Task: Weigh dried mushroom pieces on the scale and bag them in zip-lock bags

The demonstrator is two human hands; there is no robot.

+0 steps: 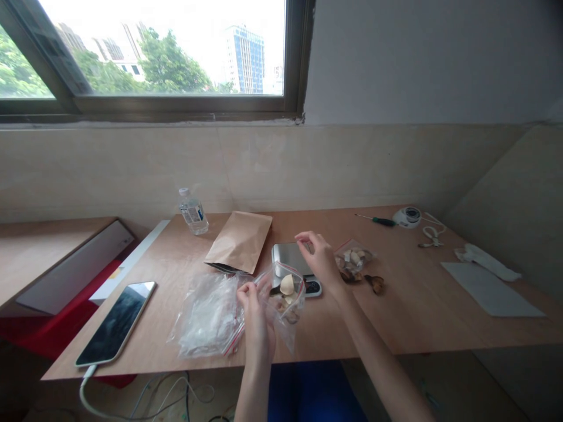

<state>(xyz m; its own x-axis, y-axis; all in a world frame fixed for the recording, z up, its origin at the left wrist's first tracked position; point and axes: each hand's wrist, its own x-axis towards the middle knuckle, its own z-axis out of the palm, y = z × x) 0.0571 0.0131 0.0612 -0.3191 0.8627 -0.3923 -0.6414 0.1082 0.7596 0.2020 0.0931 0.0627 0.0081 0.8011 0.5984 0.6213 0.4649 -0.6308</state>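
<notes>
My left hand [255,302] grips the edge of a clear zip bag [288,331] with a red seal line. Its mouth gapes, and pale and brown dried slices [287,285] show in it. Above a small silver digital scale [285,255] is my right hand [320,258], its fingertips drawn together; whatever they may hold is too small to make out. The bag hides part of the scale's front. A second clear bag of dried pieces [355,256] lies right of the scale, with loose dark dried pieces [375,284] in front of it.
A stack of clear zip bags [204,316] lies left of my left hand, with a brown paper pouch [241,240] behind. A water bottle [193,214], a phone [116,322] on a cable, a screwdriver [382,221], a white dome camera [408,217] and a pale sheet [488,290] surround these.
</notes>
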